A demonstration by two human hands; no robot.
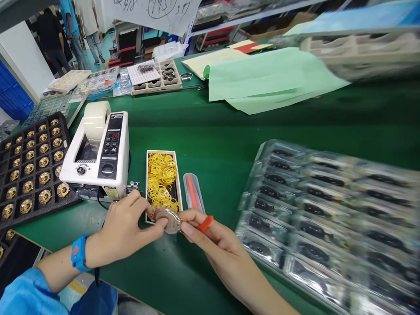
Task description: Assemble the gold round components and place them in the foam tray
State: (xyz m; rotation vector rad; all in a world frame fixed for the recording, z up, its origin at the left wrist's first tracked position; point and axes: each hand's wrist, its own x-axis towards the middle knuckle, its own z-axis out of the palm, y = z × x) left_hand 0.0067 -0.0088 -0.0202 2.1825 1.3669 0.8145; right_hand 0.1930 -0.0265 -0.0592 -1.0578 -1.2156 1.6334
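Note:
Between my two hands is a round metal watch case, tilted and held just above the green bench. My left hand, with a blue band on its wrist, pinches the case's left edge between thumb and fingers. My right hand grips the opposite edge with thumb and forefinger. An orange, flat-ended tool sticks out from between my right fingers; the rest of it is hidden. Just behind the case lies a white box of thin yellow rings. Beside it is a clear plastic case with an orange strip inside.
A white tape dispenser stands left of the box. Farther left is a black foam tray of round gold-coloured parts. Clear blister trays of dark parts cover the right side. Green sheets lie at the back; people are beyond.

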